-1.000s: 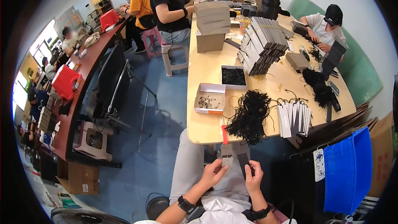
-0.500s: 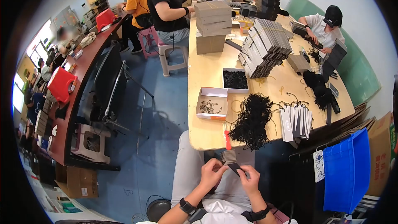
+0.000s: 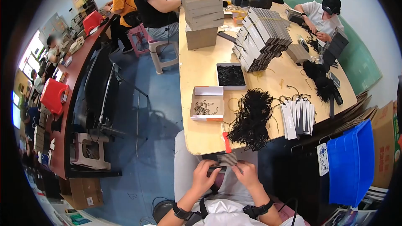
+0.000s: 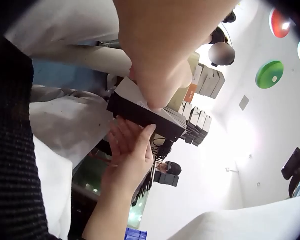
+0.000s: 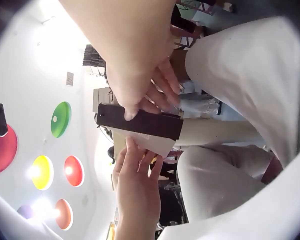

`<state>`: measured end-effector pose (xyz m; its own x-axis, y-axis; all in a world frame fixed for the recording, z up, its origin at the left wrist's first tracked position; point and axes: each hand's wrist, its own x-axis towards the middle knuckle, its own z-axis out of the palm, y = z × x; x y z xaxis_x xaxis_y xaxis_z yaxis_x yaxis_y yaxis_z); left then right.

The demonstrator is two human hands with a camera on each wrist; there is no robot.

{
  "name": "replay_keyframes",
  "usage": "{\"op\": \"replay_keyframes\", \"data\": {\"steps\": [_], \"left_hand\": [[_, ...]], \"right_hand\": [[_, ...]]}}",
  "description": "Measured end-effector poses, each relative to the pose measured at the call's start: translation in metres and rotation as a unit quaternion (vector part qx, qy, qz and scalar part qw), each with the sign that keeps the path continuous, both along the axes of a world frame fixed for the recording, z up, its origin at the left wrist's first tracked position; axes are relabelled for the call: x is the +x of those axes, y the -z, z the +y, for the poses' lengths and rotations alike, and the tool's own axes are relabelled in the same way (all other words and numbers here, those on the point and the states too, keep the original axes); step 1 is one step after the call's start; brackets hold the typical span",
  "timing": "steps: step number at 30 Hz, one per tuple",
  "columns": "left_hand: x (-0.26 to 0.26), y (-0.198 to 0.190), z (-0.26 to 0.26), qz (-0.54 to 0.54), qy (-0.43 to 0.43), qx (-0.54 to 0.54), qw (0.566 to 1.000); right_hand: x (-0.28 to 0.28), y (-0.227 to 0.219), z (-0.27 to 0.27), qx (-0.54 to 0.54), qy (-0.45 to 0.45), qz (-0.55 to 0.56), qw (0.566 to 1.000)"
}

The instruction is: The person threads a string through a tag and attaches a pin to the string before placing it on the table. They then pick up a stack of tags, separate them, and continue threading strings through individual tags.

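Note:
Both hands hold a stack of flat tags [image 3: 227, 159] over the lap, just off the table's front edge. Seen from the left wrist, the stack has a dark outer face [image 4: 145, 119] and pale grey tags behind it. My left hand [image 3: 205, 175] grips one end, my right hand [image 3: 247, 175] the other. In the right wrist view the right thumb presses on the dark face, while the left hand [image 5: 137, 185] supports the pale side. A red-handled tool [image 3: 227, 143] lies at the table edge beyond the stack.
On the table [image 3: 201, 67] are a bundle of black cords [image 3: 251, 121], strung tags [image 3: 298, 117], a box of metal clips [image 3: 198, 95] and a tall pile of banded tags [image 3: 261, 37]. A blue bin [image 3: 351, 163] stands right; another person [image 3: 322, 16] works across the table.
Earlier the right hand held a separate dark tag, and the left hand held the pale ones. The dark tag came over to the stack, and now both hands grip the stack together.

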<state>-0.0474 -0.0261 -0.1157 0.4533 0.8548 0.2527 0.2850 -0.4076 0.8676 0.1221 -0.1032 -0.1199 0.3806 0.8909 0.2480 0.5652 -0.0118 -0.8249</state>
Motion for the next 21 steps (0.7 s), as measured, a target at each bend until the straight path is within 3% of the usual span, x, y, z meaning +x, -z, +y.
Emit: {"op": "replay_keyframes", "data": {"steps": [2,10,16,21], "left_hand": [[0.004,-0.008,-0.001,0.0,0.004,-0.025,1.0],[0.008,-0.001,-0.003,-0.002,0.004,-0.014,1.0],[0.001,-0.076,0.051,0.004,-0.024,0.195,0.98],[0.021,-0.126,0.107,0.069,-0.087,0.194,0.975]], "right_hand": [[0.006,-0.004,-0.002,-0.059,-0.037,-0.094,0.993],[0.015,-0.009,-0.01,-0.023,-0.047,-0.108,0.993],[0.011,-0.014,-0.001,-0.01,-0.03,-0.126,0.992],[0.01,-0.019,0.002,0.012,-0.028,-0.134,0.991]]}}
